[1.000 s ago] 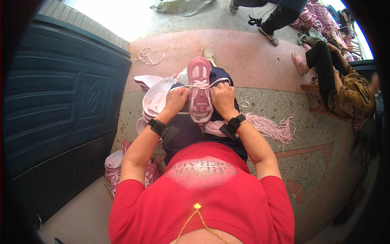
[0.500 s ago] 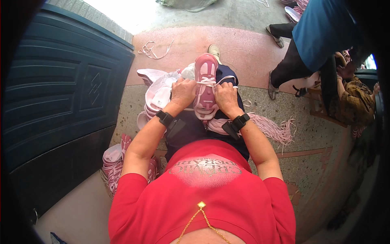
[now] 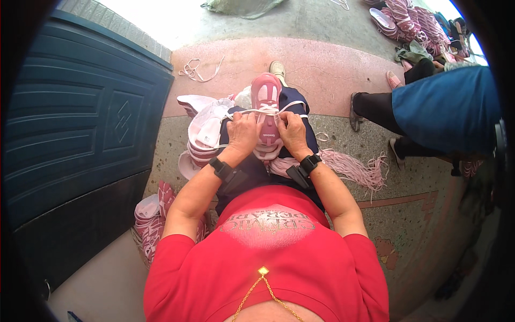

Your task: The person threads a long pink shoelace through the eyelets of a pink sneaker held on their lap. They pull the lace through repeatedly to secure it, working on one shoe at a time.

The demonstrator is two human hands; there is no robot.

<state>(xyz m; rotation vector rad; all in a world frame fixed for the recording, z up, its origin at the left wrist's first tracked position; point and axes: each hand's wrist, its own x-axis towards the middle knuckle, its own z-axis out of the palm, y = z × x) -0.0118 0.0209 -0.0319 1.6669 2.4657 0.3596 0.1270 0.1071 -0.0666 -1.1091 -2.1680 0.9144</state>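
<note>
A pink sports shoe [image 3: 266,96] lies on my lap, toe pointing away from me. My left hand [image 3: 241,134] and my right hand [image 3: 292,133] grip it from either side near the tongue. Each hand pinches an end of a white shoelace [image 3: 252,112] that runs across the top of the shoe. Both wrists carry black bands. My red shirt fills the lower part of the view.
A stack of pink and white shoes [image 3: 203,137] sits left of my lap, more shoes [image 3: 153,220] by my left elbow. A bundle of pink laces [image 3: 354,167] lies to the right. A dark blue door [image 3: 80,129] stands left. Another person's legs [image 3: 429,112] are at right.
The person at the right has stepped closer and now stands beside me. My hands stay on the shoe, working the lace a little lower.
</note>
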